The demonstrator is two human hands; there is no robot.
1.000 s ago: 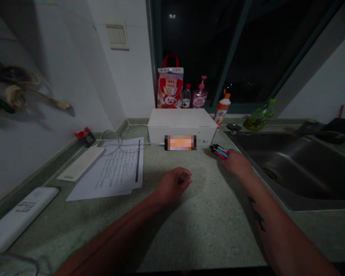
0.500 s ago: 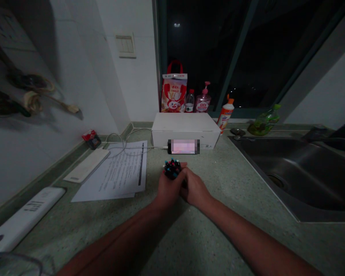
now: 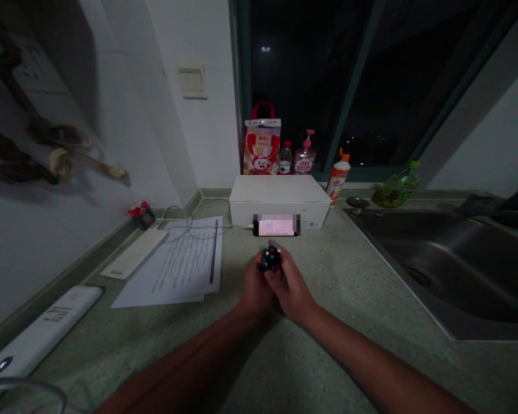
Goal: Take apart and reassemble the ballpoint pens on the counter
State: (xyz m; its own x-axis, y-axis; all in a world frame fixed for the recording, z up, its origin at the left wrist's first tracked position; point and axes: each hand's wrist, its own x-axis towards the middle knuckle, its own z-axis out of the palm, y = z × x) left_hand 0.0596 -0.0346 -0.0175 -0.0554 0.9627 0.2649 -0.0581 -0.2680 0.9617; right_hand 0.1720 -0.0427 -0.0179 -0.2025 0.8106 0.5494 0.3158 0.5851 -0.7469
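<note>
Now we are holding the bundle of pens (image 3: 271, 259) just below the centre of the frame, and its dark ends, dotted with red, blue and white, are facing upward. A second ago it was sitting farther right in one hand, beside the box; now we are bringing both hands together around it, so, in our judgement, we are making one compact handful of what was slanting out loosely.

With the left hand (image 3: 258, 287) we are cupping the bundle's left and near side, and with the right hand (image 3: 296, 293) we are wrapping it from the right, the thumb lying across the near side. Each grip is staying only as wide as the pens are needing, closed around them, and the two hands are touching. We are not managing to tell whether the lower ends are resting on the tabletop (image 3: 349, 287), since the hands are hiding them.

Just above the hands, we are seeing a phone (image 3: 277, 225) leaning on its long edge against the white box (image 3: 280, 198), its screen blurred. Left of centre, printed sheets (image 3: 179, 270) are lying flat, well apart from the hands. Behind the box, toward upper centre, a red-handled bag (image 3: 262, 146) and a pink pump bottle (image 3: 304, 160) are standing; a sink (image 3: 461, 259) is filling the right side.
</note>
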